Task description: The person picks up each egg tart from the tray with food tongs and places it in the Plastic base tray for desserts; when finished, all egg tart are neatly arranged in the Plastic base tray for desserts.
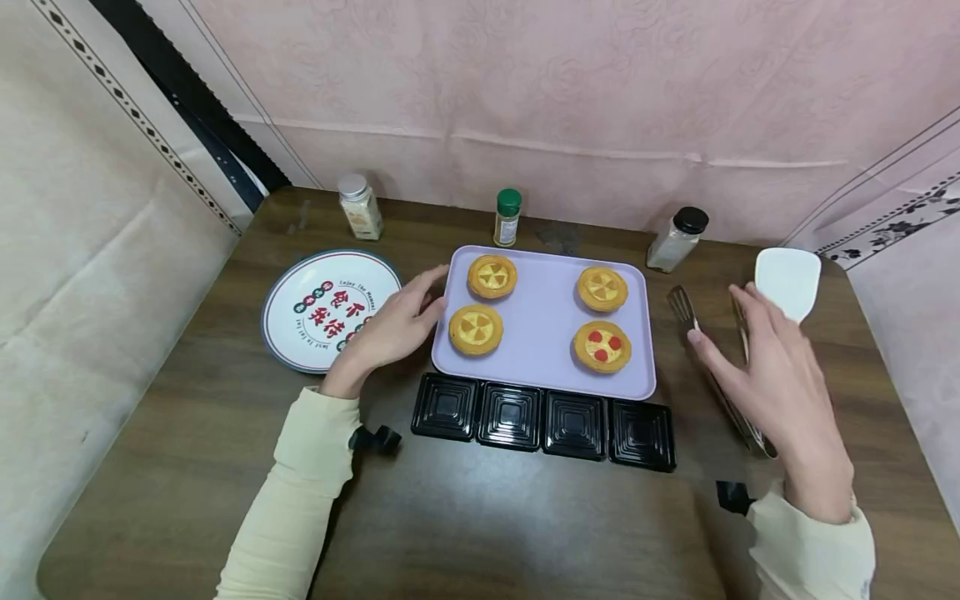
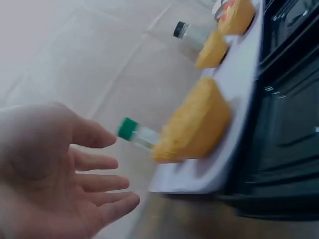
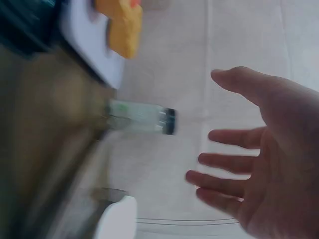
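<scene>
A lavender tray (image 1: 543, 325) holds several egg tarts; the front right tart (image 1: 602, 346) has red spots. My left hand (image 1: 405, 321) lies open at the tray's left edge, its fingers next to the front left tart (image 1: 476, 328). The left wrist view shows that hand (image 2: 99, 169) empty, with a tart (image 2: 197, 124) close by. My right hand (image 1: 750, 358) hovers open over metal tongs (image 1: 684, 307) to the right of the tray. In the right wrist view this hand (image 3: 234, 164) has spread fingers and holds nothing.
Several black plastic cups (image 1: 542, 421) stand in a row along the tray's front edge. A printed plate (image 1: 326, 308) lies at the left. Three spice jars (image 1: 360, 207) (image 1: 507, 217) (image 1: 677, 239) stand at the back, and a white spatula (image 1: 787, 279) lies far right. Walls enclose the table.
</scene>
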Demonstrator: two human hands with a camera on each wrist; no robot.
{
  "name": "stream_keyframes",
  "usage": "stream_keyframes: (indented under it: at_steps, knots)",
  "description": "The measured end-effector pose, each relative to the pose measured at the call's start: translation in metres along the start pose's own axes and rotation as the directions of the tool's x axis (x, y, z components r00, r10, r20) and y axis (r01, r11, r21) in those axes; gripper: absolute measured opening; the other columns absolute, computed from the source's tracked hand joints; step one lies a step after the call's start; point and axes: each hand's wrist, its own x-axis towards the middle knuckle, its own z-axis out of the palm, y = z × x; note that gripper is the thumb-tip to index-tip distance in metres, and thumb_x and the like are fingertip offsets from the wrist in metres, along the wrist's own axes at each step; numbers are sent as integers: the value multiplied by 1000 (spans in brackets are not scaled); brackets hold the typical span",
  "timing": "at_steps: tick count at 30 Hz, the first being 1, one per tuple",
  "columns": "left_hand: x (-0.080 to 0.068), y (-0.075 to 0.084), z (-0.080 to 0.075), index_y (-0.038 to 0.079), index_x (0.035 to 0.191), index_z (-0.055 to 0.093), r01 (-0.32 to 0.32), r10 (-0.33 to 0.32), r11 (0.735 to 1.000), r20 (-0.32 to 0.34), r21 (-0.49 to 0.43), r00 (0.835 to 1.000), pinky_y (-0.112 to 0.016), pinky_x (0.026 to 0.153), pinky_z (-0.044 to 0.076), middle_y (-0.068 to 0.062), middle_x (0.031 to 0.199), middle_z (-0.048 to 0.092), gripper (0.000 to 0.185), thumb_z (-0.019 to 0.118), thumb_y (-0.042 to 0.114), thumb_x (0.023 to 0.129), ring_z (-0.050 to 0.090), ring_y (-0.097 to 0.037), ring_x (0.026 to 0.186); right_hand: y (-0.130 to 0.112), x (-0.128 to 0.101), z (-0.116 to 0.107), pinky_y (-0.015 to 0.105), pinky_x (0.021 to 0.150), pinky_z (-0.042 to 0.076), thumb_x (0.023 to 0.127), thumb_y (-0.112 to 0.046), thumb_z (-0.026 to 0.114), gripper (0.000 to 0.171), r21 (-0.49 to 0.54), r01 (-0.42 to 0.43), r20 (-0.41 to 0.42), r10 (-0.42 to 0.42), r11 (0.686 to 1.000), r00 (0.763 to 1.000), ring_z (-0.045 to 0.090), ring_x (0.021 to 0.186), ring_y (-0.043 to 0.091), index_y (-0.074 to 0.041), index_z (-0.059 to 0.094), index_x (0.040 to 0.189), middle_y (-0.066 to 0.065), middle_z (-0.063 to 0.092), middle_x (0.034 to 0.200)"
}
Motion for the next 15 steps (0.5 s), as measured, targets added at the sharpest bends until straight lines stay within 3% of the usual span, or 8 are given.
stream_keyframes:
  at_steps: [2, 5, 10, 15]
  knots:
    - [0, -7, 6, 11, 156, 26, 37, -35, 996, 19, -83, 999, -41, 113, 29, -10, 158, 26, 54, 41, 24, 106, 29, -24, 142, 9, -6, 7, 67, 105, 20, 96, -41, 59, 76, 39, -18, 27, 17, 999, 999, 25, 137, 51, -1, 29, 152, 25, 23, 156]
    - [-2, -17, 13, 10, 156, 24, 70, -67, 992, 38, -103, 997, -41, 113, 28, -10, 159, 24, 55, 41, 21, 106, 27, -24, 143, 23, -19, 17, 68, 104, 20, 95, -38, 62, 80, 52, -50, 51, 48, 997, 998, 25, 134, 56, 7, 26, 150, 35, 24, 151]
    - [-8, -31, 24, 10, 157, 23, 27, -27, 1000, 43, 12, 999, -43, 116, 20, -8, 161, 20, 56, 42, 20, 105, 18, -21, 146, 40, -36, 29, 69, 94, 28, 92, -34, 66, 87, 26, -153, 68, 151, 988, 986, 34, 122, 60, 15, 20, 147, 45, 33, 135]
    - [-13, -40, 37, 7, 156, 23, -61, 62, 992, -1, 110, 998, -42, 117, 17, -8, 161, 18, 56, 43, 15, 104, 13, -20, 147, 50, -41, 33, 63, 80, 37, 88, -28, 72, 81, 21, -211, 52, 210, 977, 976, 46, 102, 54, 17, 30, 140, 41, 45, 114]
